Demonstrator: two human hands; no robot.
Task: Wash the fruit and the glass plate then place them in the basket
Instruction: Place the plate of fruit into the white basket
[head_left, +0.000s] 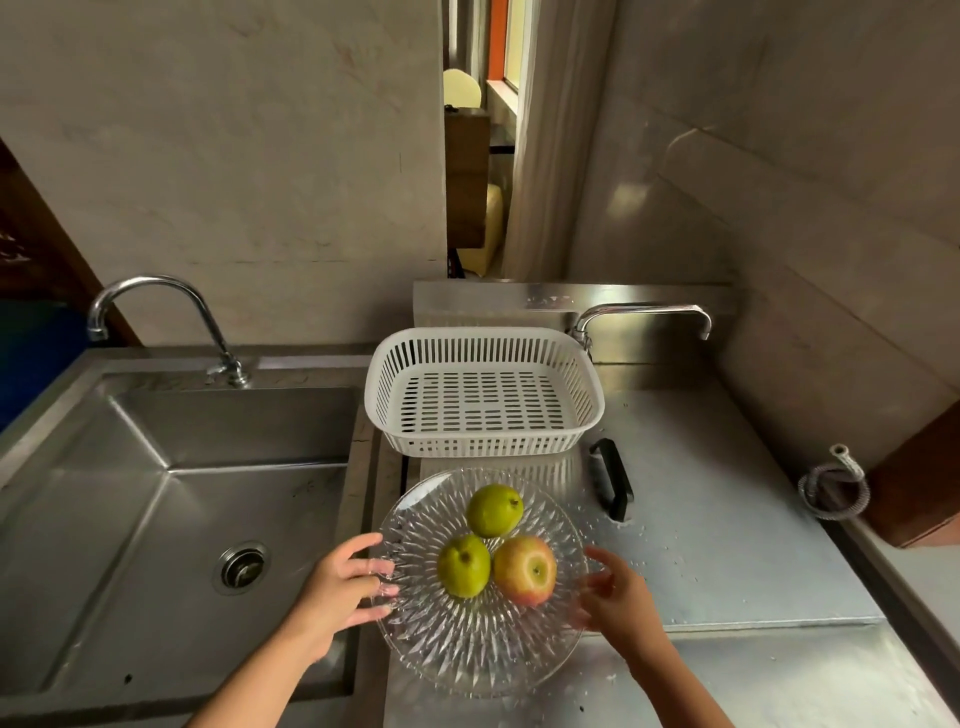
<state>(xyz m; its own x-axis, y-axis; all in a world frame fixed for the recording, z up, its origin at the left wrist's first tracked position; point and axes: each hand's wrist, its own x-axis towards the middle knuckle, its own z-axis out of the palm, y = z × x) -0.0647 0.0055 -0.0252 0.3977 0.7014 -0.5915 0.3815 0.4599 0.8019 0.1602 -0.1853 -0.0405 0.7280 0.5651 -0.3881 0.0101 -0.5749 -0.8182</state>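
Both hands sat low in the head view, one on each side of the round cut-glass plate (480, 582) at lower centre. On the plate's left edge, the left hand (345, 587) had its fingers curled over the rim, gripping it. At the right edge, the right hand (615, 590) touched the rim with fingers half curled; whether it had truly closed on the glass could not be told. A two-sided hold seemed sensible, since the plate carried loose fruit: two green pears (494, 510) and a red-yellow apple (524, 570), huddled near its middle and free to roll.

That plate lay on the steel counter (727, 545), its left rim near the stainless sink (156, 519) in the left half of the frame, whose curved chrome tap (156, 312) stood at upper left. Just above the plate, the empty white slotted plastic basket (485, 395) waited, handy for washed items. Nothing looked washed yet.
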